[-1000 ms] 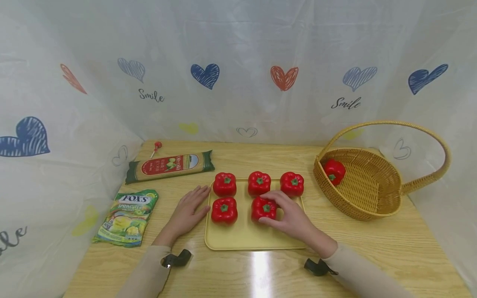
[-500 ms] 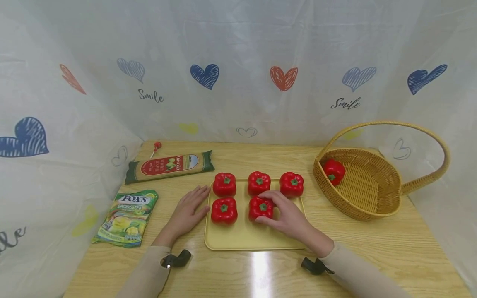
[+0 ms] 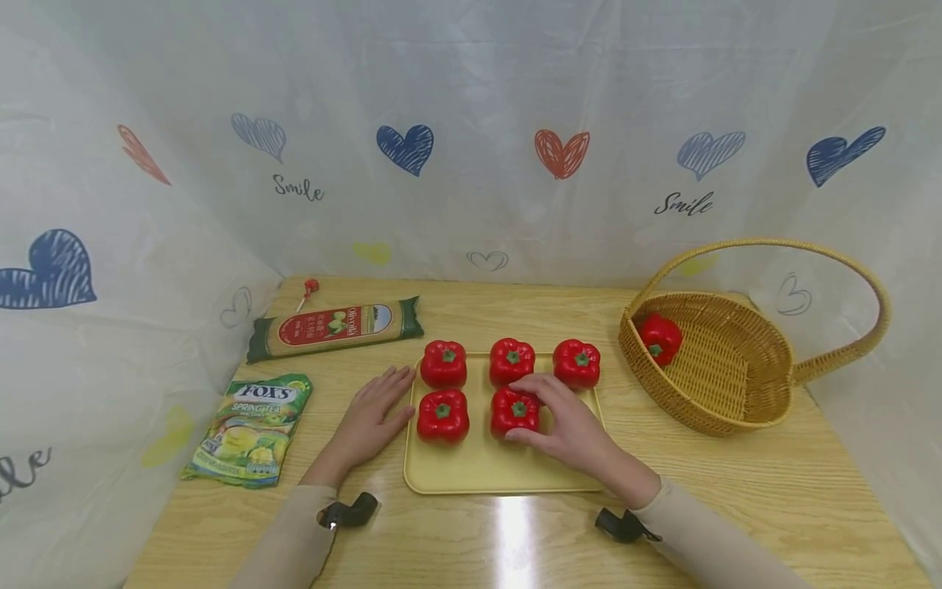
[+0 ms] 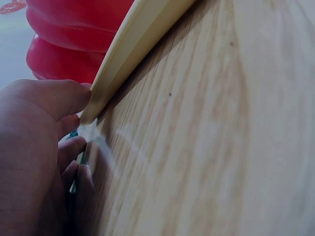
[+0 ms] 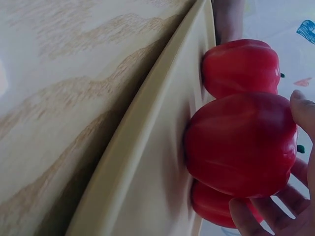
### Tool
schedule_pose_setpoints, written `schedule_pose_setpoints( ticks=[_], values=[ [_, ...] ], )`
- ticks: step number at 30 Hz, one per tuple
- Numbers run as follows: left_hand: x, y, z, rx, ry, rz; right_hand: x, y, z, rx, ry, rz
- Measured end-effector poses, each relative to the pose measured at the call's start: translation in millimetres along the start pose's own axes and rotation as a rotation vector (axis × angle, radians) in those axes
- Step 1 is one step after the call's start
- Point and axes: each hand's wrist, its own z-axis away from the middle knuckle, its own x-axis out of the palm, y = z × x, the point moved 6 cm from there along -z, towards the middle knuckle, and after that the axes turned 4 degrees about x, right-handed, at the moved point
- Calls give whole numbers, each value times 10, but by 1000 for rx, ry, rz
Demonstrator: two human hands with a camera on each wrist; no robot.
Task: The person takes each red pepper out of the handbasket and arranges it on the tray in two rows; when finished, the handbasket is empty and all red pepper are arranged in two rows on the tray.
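Observation:
My right hand (image 3: 574,429) holds a red bell pepper (image 3: 506,415) with a green stem, thumb at its near side and fingers at its far side. In the right wrist view this bell pepper (image 5: 241,142) sits on the tray, fingertips against it. The yellow tray (image 3: 471,473) also carries another bell pepper (image 3: 443,421) to the left. Three more stand along its far edge, at left (image 3: 443,370), middle (image 3: 509,368) and right (image 3: 574,370). My left hand (image 3: 374,421) rests with extended fingers beside the tray's left edge; in the left wrist view its thumb touches the tray rim (image 4: 110,71).
A wicker basket (image 3: 717,417) with a tall handle stands at the right, one red bell pepper (image 3: 661,337) inside. On the left lie a green candy bag (image 3: 253,429), a long pasta packet (image 3: 334,329) and a red lollipop (image 3: 311,288). A printed curtain (image 3: 471,196) surrounds the table.
Between the first and second frames my right hand shifted the bell pepper slightly left on the tray; since then it has stayed there. My left hand has kept its place.

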Motion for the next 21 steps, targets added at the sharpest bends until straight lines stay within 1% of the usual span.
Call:
schedule_pose_setpoints(
  ticks=[9, 17, 21],
  values=[
    [-5, 5, -1, 0, 0, -3, -39, -12, 12, -46, 30, -2],
    [-11, 15, 2, 3, 5, 3, -87, 8, 42, -37, 39, -17],
    [-8, 14, 2, 6, 7, 3, -126, 13, 64, -52, 52, -16]
  ],
)
